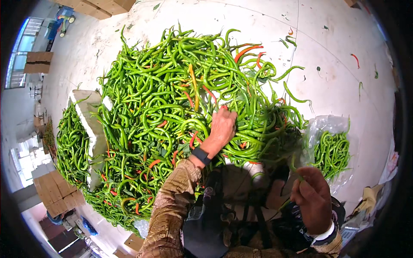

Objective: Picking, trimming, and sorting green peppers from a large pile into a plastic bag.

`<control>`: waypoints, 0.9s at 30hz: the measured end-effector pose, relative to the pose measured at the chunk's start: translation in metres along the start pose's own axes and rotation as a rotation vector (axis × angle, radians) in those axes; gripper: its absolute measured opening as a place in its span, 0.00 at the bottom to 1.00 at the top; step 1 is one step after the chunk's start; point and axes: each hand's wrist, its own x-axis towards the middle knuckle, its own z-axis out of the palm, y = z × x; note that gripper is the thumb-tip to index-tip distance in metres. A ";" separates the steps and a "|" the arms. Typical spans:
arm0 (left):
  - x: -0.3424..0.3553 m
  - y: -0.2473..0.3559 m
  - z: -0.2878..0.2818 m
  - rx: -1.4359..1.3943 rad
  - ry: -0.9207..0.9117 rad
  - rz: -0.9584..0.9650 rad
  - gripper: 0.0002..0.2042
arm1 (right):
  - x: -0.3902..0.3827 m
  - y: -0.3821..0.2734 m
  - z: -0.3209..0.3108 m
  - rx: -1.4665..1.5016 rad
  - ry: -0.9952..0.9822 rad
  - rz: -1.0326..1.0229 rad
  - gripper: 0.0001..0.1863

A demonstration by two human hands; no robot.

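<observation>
While in peppers (163,107), one hand (223,127).

Pale concrete floor (335,86) under heaped green peppers (172,99), scattered strays.

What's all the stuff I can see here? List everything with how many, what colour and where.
chilli pile: one big heap, mostly green with some red and orange, centre of the floor
foam box: one, white, left side of the heap
plastic bag: one, clear, holding green chillies, right
cardboard boxes: several, brown, flattened stack lower left; more at the top edge
loose chillies: a few, red and green, scattered on the floor upper right
floor: pale concrete
left hand: reaching into the heap, black wristband
right hand: lower right, pinching a green chilli stem
</observation>
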 end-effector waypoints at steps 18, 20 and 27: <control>-0.010 0.065 -0.088 -2.089 -0.225 -0.741 0.19 | -0.002 -0.008 -0.003 -0.162 -0.024 0.007 0.19; -0.011 0.078 -0.087 -2.107 -0.161 -0.712 0.18 | 0.000 -0.008 -0.002 -0.218 -0.039 0.041 0.19; -0.015 0.116 -0.094 -2.291 -0.406 -0.438 0.19 | 0.018 0.019 0.002 -0.379 -0.138 -0.138 0.18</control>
